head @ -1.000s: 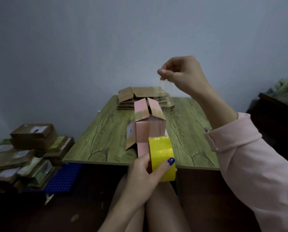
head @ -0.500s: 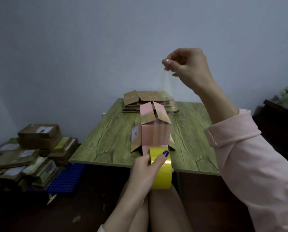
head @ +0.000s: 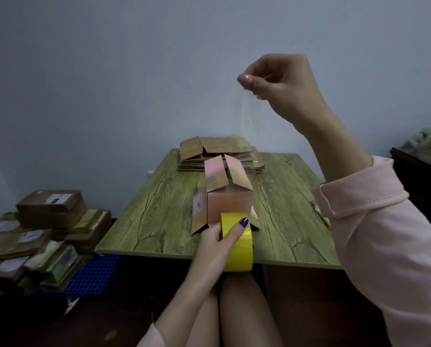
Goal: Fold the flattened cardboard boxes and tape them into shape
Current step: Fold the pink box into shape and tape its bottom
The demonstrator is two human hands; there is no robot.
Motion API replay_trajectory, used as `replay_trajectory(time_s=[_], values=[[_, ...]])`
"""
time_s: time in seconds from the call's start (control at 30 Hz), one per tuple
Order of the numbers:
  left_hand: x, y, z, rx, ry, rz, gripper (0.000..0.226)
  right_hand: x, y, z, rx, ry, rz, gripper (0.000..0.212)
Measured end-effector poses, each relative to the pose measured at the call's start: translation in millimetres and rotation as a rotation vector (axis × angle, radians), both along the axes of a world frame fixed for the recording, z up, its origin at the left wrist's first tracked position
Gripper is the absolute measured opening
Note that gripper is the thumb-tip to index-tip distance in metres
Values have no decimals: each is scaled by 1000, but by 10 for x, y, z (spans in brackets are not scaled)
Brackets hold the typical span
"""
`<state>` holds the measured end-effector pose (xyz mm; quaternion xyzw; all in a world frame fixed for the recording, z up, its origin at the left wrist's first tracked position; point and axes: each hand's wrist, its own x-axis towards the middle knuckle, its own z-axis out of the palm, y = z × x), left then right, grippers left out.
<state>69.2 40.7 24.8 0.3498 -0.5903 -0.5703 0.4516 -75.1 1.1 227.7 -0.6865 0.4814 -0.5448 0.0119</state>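
Holds tape stretched up high, right hand fingers pinched on its end. Grips roll in left hand, against box near table edge. Next, likely: lay tape down over box top.

Right hand hovers high, thumb and forefinger pinching a clear tape strip; left hand, low and near, grips the yellow tape roll.

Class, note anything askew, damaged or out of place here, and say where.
Nothing looks spilled or torn. The box on the table has its top flaps sticking up with a gap between them, untaped. Left of the table, parcels lie in a lopsided heap.
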Motion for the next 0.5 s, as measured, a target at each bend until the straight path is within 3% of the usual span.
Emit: replay_trajectory(time_s=[0.13, 0.33, 0.43, 0.5], values=[[40, -47, 26, 0, 24, 23, 23, 6, -19, 13, -5, 3, 7, 12], [86, -122, 8, -7, -107, -61, 27, 5, -109, -66, 31, -13, 4, 14], [252, -235, -14, -32, -322, -109, 64, -19, -110, -44, 29, -17, 6, 11], [397, -343, 40, -108, -448, 36, 57, -48, -112, -37, 29, -16, 8, 12]])
